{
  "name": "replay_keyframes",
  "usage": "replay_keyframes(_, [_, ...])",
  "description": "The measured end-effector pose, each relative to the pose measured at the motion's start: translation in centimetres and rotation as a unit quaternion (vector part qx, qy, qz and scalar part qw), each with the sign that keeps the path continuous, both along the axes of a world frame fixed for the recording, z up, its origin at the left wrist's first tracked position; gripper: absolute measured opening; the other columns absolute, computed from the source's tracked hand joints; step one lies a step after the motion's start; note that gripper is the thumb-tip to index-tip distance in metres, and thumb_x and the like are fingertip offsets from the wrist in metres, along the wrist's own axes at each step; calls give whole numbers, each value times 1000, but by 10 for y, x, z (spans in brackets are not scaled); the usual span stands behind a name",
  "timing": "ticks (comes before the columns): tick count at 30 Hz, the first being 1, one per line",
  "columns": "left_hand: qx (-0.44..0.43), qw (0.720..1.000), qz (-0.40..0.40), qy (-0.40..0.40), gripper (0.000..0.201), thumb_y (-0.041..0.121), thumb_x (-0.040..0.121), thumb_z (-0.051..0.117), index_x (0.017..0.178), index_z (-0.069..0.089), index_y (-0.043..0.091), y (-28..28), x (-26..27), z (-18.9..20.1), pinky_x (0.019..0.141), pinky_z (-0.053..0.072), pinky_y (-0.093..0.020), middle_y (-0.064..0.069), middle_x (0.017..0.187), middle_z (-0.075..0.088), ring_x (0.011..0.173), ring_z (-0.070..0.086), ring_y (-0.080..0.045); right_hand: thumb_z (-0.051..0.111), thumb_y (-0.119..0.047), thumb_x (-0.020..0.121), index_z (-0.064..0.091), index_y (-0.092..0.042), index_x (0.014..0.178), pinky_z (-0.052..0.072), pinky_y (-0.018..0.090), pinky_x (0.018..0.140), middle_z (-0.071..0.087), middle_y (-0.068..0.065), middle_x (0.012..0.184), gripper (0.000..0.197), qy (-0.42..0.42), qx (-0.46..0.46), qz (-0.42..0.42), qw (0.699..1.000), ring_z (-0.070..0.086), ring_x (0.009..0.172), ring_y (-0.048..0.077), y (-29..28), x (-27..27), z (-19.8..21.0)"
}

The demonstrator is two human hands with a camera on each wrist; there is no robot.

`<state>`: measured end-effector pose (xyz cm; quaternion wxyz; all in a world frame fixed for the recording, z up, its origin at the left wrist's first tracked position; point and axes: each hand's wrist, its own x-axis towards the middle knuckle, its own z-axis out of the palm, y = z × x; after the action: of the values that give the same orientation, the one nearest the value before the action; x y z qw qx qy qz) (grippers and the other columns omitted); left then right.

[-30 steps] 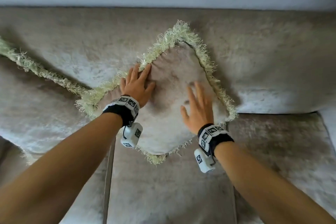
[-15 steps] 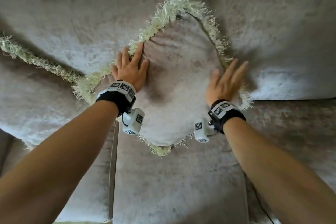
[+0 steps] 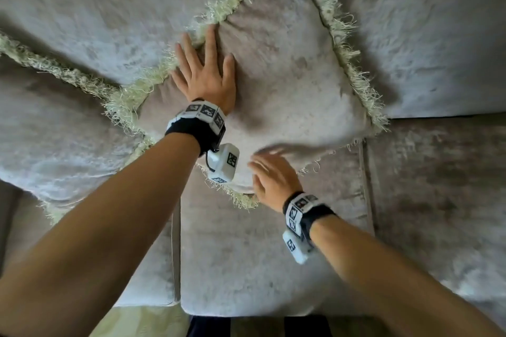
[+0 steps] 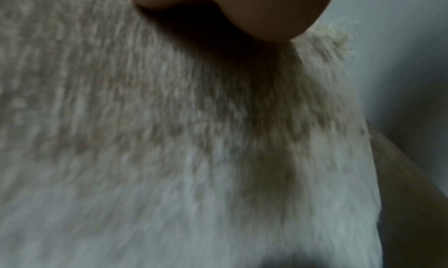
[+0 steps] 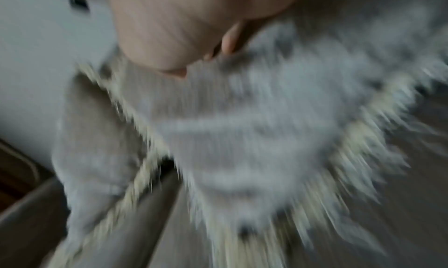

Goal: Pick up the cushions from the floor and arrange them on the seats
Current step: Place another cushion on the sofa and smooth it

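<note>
A beige velvet cushion (image 3: 290, 82) with a pale fringe stands on one corner against the sofa back, over the seat. My left hand (image 3: 204, 71) lies flat on its left half with fingers spread, pressing the fabric. My right hand (image 3: 269, 172) is blurred at the cushion's lower corner, fingers straight, touching or just off it. The left wrist view is filled by the cushion's pile (image 4: 169, 138). The right wrist view shows the blurred cushion (image 5: 242, 138) below my palm. A second fringed cushion (image 3: 54, 117) lies on the left.
The sofa's seat cushion (image 3: 260, 268) lies below my hands, with another seat (image 3: 438, 200) to the right. The back rest (image 3: 424, 35) rises behind the cushion. The seat's front edge and dark floor show at the bottom.
My right hand has swept from the cushion's right edge down to its lower corner. The left hand has stayed pressed on the left half. The view has tilted further down.
</note>
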<state>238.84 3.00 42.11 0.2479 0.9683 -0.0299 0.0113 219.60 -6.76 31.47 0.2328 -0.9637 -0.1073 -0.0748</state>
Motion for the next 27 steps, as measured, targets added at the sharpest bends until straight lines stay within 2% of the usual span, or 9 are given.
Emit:
replay_keyframes(3, [37,996,-63,-50,64,57,96,27,153,4,38,-4,-27,-12,116,-5,-59,-10,162,-6,149,-9,-29,57,-20,80,53,-16,130,37,52,105,39,14,145,51,-124,-8,-43,991,44,127,34,-31,64,38])
replay_keyframes(7, [99,986,-113,-66,66,60,95,30,152,2,40,8,-45,-31,115,-4,-56,-8,163,-7,149,-8,-30,50,-49,92,28,-32,152,22,56,117,15,11,163,67,34,-140,-142,979,17,149,32,-101,55,10])
replay_keyframes(12, [72,997,-18,-8,73,68,90,27,150,-6,44,41,-41,-46,117,-2,-59,-6,162,-11,148,-13,-30,47,-35,100,34,-2,148,31,42,115,32,20,155,59,493,54,-361,790,38,139,35,-157,-28,-23])
replay_keyframes(16, [9,998,43,37,69,67,89,31,147,-3,52,46,-32,-41,116,-4,-60,0,163,-11,148,-15,-24,60,-32,89,21,-4,153,26,41,117,7,16,163,80,62,130,-434,889,25,143,37,-106,12,-4])
replay_keyframes(19, [18,997,43,58,64,63,92,30,147,-2,54,44,-23,-37,116,-2,-59,1,163,-11,149,-14,-22,59,-39,85,14,-20,156,17,50,116,-6,16,163,86,-64,155,-330,929,8,148,38,-48,40,20])
replay_keyframes(21, [18,995,43,84,62,63,92,26,146,-3,54,44,-20,-32,115,-2,-61,1,163,-11,149,-14,-23,63,-46,79,8,-26,157,5,65,114,-11,17,163,97,81,-27,-154,984,-4,149,43,-12,18,-11])
replay_keyframes(23, [-13,993,47,111,60,62,93,24,147,-1,53,41,-18,-23,114,0,-63,1,163,-10,149,-13,-23,73,-40,77,13,-22,156,11,64,115,-2,20,163,101,383,-129,15,915,1,149,42,13,-31,-42])
replay_keyframes(25, [-22,996,53,74,62,61,94,26,150,2,48,37,-22,-21,115,1,-63,-1,163,-8,149,-10,-24,71,-32,84,54,-10,134,40,47,105,49,21,140,58,551,-90,89,825,49,128,36,20,-70,-49])
replay_keyframes(27, [28,999,-13,-30,67,60,95,30,153,4,39,35,-39,-29,117,-3,-58,-7,162,-9,149,-8,-29,61,-28,91,60,-16,127,46,39,99,61,10,127,37,498,-11,91,862,58,116,29,21,-78,-42])
